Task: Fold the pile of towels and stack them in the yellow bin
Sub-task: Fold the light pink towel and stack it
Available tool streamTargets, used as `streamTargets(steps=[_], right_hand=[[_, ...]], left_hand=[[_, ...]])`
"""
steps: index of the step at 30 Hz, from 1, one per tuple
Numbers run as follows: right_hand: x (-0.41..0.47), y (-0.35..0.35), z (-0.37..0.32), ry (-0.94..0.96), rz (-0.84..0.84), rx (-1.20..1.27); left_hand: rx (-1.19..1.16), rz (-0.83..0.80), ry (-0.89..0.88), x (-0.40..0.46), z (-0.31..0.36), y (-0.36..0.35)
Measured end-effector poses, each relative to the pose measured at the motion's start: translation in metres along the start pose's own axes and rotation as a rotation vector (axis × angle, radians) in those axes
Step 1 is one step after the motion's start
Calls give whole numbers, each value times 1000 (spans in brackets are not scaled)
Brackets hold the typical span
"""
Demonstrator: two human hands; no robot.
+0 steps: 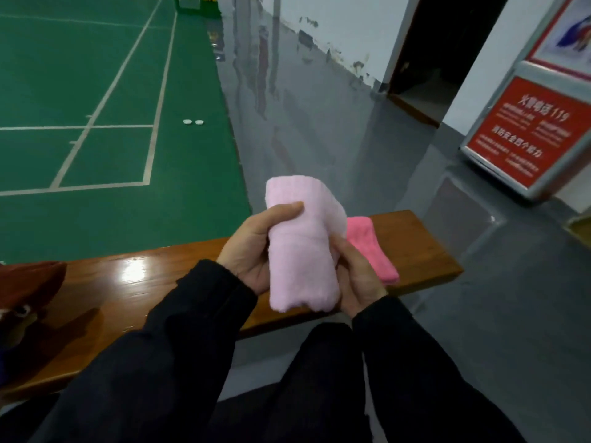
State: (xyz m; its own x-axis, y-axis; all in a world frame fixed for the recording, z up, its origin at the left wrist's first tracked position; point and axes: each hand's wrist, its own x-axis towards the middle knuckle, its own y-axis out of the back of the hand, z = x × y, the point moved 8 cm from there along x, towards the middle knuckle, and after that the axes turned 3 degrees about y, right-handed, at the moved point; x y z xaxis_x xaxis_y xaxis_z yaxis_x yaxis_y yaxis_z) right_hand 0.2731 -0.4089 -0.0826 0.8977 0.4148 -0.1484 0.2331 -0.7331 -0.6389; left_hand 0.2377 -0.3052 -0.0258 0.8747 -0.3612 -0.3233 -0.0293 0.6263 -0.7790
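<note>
A pale pink towel (303,251), folded into a narrow bundle, is held upright above the wooden bench (144,282). My left hand (256,247) grips its left side, thumb lying across the front. My right hand (358,276) holds its right edge with the fingers curled behind. A brighter pink towel (372,247) lies on the bench just behind my right hand, partly hidden by it. No yellow bin shows clearly in this view.
A dark red cloth item (28,282) lies at the bench's left end. Beyond the bench are a green court floor (96,123) and grey floor (319,123). A red notice board (527,132) leans at the right, beside a dark doorway (441,43).
</note>
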Motion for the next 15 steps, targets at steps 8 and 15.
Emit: streamTargets(steps=[8,15], right_hand=[[33,61,-148,325,291,-357],[64,125,-135,181,471,-850]], left_hand=[[-106,-217,34,70,-3,-70],[-112,144,19,139,-35,6]])
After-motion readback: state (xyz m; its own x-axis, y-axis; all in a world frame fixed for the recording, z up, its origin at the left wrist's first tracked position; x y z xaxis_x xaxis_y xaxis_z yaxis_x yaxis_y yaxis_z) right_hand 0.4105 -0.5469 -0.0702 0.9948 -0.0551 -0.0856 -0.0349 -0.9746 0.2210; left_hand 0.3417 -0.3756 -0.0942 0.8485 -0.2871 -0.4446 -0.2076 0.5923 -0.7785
